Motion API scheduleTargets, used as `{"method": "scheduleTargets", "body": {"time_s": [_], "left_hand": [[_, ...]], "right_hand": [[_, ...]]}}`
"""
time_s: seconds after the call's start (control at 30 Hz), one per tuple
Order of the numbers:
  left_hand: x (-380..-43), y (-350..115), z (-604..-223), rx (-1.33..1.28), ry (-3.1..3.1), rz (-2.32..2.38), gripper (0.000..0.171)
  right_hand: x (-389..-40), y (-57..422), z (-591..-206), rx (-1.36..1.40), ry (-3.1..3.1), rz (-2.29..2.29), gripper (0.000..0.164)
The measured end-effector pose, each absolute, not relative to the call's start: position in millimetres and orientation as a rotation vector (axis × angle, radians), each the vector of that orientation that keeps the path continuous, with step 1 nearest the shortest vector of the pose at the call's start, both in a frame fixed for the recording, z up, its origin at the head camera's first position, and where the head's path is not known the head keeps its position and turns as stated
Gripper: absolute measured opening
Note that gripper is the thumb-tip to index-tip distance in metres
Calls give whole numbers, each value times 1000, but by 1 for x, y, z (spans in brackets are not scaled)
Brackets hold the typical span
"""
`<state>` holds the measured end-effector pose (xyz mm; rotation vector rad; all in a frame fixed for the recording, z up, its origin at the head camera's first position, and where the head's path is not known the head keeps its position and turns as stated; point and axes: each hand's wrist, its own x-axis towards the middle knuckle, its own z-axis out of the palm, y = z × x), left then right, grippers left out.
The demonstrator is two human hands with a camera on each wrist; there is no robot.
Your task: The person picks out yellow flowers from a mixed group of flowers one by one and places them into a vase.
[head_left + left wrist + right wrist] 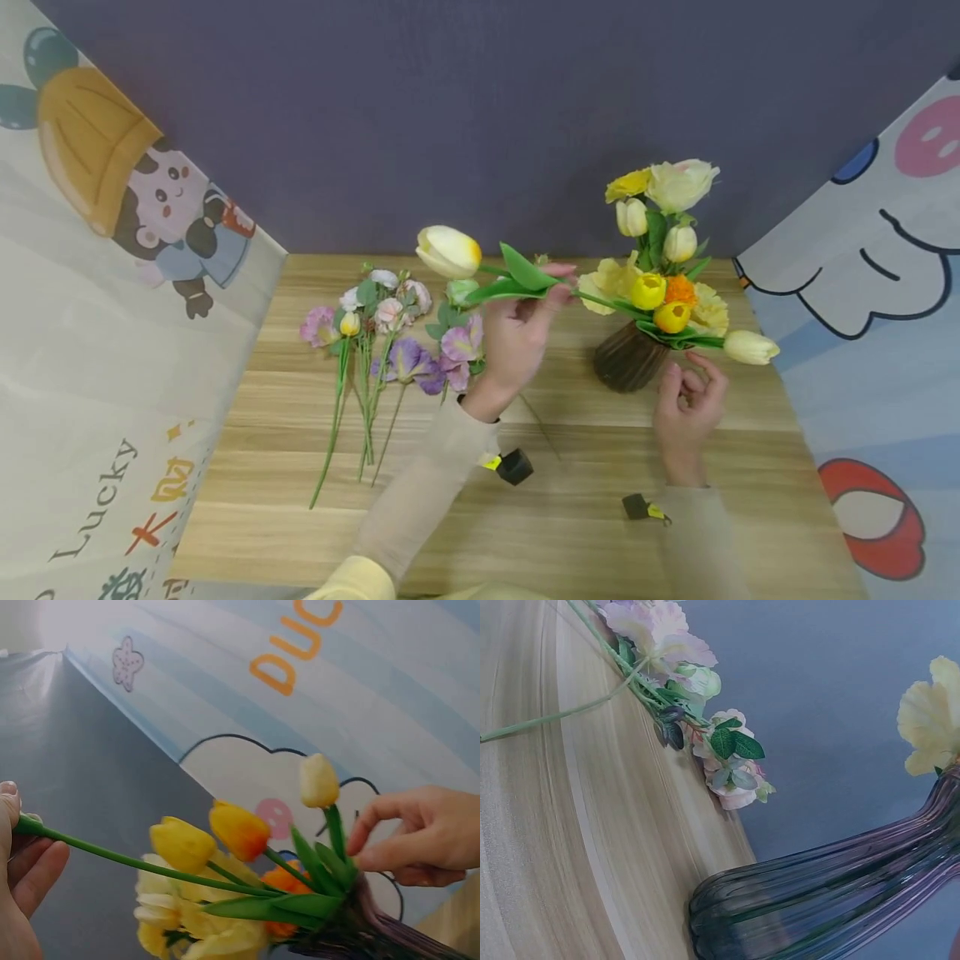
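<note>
My left hand [517, 342] holds a white tulip with a yellow-orange edge [448, 252] by its stem, close to the green leaves. The tulip lies nearly level, its bloom to the left and its stem [142, 865] running to the flowers at the vase mouth. A dark, ribbed glass vase [628, 360] holds yellow tulips [647, 291], an orange flower [680, 289] and pale, ruffled blooms. My right hand [688, 408] has curled fingers, its thumb and index finger pinching at the vase rim, below an outward-leaning white tulip [752, 347].
Left on the wooden table [300, 433] lie pink flowers [390, 315], purple flowers [408, 361] and a small yellow-white tulip [349, 324] with long stems. A dark wall [450, 125] stands behind; printed sheets [862, 250] flank both sides. Small black blocks [515, 467] show near the wrists.
</note>
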<state>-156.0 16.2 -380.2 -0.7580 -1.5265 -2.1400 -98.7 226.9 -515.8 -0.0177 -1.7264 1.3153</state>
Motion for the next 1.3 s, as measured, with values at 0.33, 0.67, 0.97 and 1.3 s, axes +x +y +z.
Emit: {"method": "scheduleTargets", "body": {"time_s": [0.33,0.67,0.97,1.3], "left_hand": [[-152,12,-368,-768,-1477,-2154,16],[-161,30,-386,-851,-1633,-2119,17],[-160,41,-391,-857,-1690,-2030,16],[-152,35,-376,-879,-1654,-1971,16]], "right_hand": [[-100,226,-516,-22,-1712,1322,23],[-105,238,-531,-244,-1760,1461,18],[-107,233,-525,-298,-1870,1673,58],[-109,231,-530,-338,-1956,1601,69]]}}
